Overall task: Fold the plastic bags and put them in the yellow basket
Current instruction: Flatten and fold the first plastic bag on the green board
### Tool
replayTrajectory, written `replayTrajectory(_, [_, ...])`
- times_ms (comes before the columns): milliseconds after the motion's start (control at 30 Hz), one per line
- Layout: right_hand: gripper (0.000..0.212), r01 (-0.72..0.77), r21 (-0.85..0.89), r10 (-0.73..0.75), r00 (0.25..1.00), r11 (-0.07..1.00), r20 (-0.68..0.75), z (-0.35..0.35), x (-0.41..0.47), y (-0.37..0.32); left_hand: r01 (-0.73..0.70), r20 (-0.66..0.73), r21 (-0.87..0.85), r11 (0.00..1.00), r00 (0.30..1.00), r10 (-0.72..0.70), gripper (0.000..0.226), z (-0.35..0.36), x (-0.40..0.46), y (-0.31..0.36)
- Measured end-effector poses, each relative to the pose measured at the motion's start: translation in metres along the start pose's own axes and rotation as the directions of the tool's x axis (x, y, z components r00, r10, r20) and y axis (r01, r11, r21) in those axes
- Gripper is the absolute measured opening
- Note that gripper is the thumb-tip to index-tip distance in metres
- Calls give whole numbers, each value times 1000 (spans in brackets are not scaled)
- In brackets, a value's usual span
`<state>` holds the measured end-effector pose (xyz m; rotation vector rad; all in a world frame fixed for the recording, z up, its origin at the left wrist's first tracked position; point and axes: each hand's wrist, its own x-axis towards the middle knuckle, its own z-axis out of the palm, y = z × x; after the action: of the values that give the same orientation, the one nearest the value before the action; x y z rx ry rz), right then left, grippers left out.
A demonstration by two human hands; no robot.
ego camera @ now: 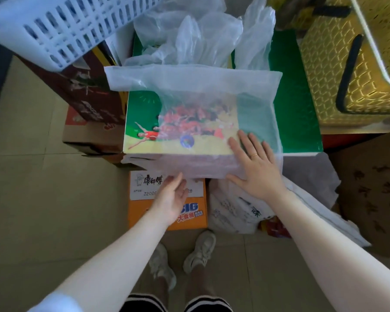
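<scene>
A translucent white plastic bag [189,91] lies spread flat on a green printed box [295,97], its near edge hanging over the box's front. My right hand [254,163] presses flat on the bag's near right part, fingers straight. My left hand [173,194] is under the hanging near edge, palm up, fingers touching the plastic. Behind the flat bag lies a pile of crumpled clear bags [203,34]. The yellow basket [351,70] with black handles stands at the right.
A white slatted basket [61,25] hangs over the upper left. Brown cartons [88,102] stand left of the green box, an orange carton [189,219] below it. A printed white bag [236,212] and more plastic [313,176] lie on the floor at the right. My shoes are on the tiled floor.
</scene>
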<state>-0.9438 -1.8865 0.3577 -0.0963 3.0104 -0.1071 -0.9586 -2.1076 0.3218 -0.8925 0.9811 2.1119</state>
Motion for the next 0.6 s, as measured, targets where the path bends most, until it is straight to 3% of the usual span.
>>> replayTrajectory(100, [78,-5,53,1,998,999,67,-8,2,1,-43,96,-204,978,993,64,40,5,10,3])
replayTrajectory(167, [76,-9,74,3,997,997,81,-12,3,-1,-75,116,-219,973,988,102,32,10,10,7])
replayTrajectory(267, [75,65,30,-64,997,997,-34,-12,-6,-10,-120,-27,-164,979,993,117,19,11,2,6])
replayTrajectory(400, [89,263,-191,-285,953,946,-99,5,-35,-33,-99,-196,-138,986,978,71,13,7,-39,8])
replayTrajectory(500, [68,186,-281,-262,929,941,-262,14,-49,-45,-170,-92,-67,983,982,164,12,7,-75,19])
replayTrajectory(600, [42,52,-195,-132,896,979,-424,3,-43,-48,-304,128,97,948,948,291,15,13,-101,28])
